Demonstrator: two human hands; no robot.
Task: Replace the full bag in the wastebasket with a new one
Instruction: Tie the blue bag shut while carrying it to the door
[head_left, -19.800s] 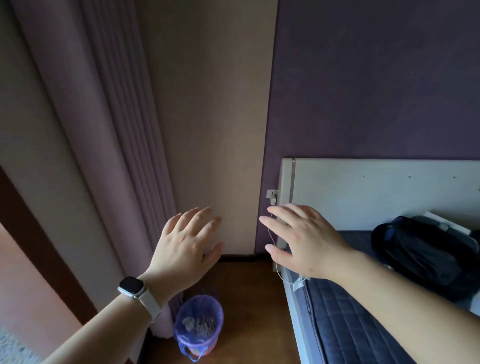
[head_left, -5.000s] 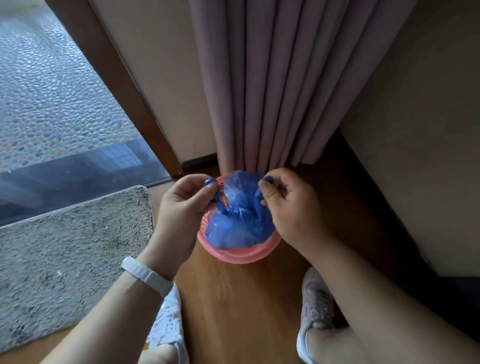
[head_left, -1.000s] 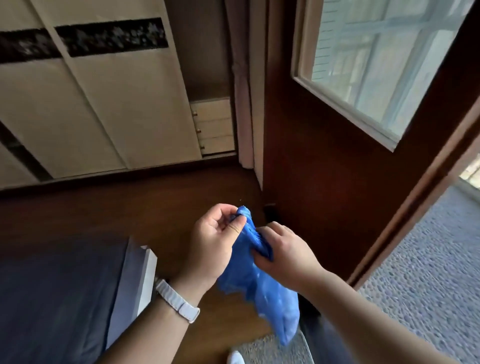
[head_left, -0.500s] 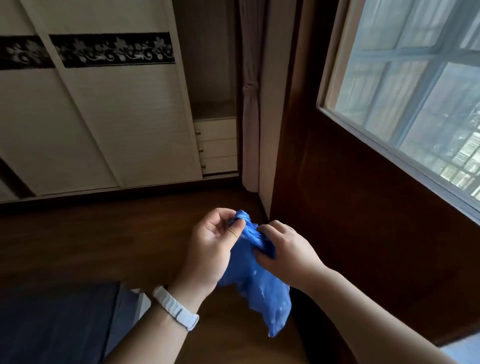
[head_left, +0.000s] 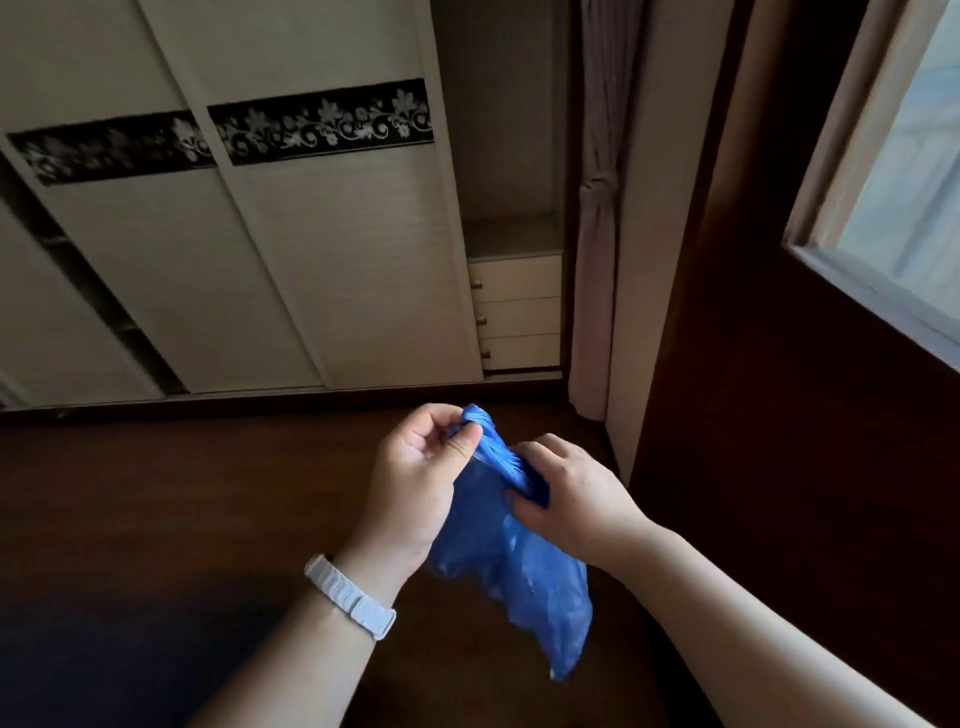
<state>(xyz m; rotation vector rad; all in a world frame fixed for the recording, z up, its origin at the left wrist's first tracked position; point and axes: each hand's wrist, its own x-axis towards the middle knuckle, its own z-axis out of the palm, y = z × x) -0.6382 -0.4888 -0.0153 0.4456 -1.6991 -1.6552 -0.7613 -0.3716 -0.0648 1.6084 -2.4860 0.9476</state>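
A blue plastic bag (head_left: 524, 577) hangs in front of me, bunched at its top and drooping down to the lower right. My left hand (head_left: 421, 478), with a white watch band on the wrist, pinches the bag's gathered top between thumb and fingers. My right hand (head_left: 566, 493) grips the bag's neck just below and to the right of that. The wastebasket is out of view.
A white sliding wardrobe (head_left: 260, 234) with a black floral band fills the far wall, with small drawers (head_left: 514, 312) at its right end. A tied curtain (head_left: 597, 208) hangs beside a dark wooden wall (head_left: 753, 415). A window (head_left: 909, 208) is upper right. Dark wood floor (head_left: 182, 493) lies below.
My view has turned left and tilted up, so the window slid to the right edge and more wardrobe shows. Both hands keep the same hold on the blue bag.
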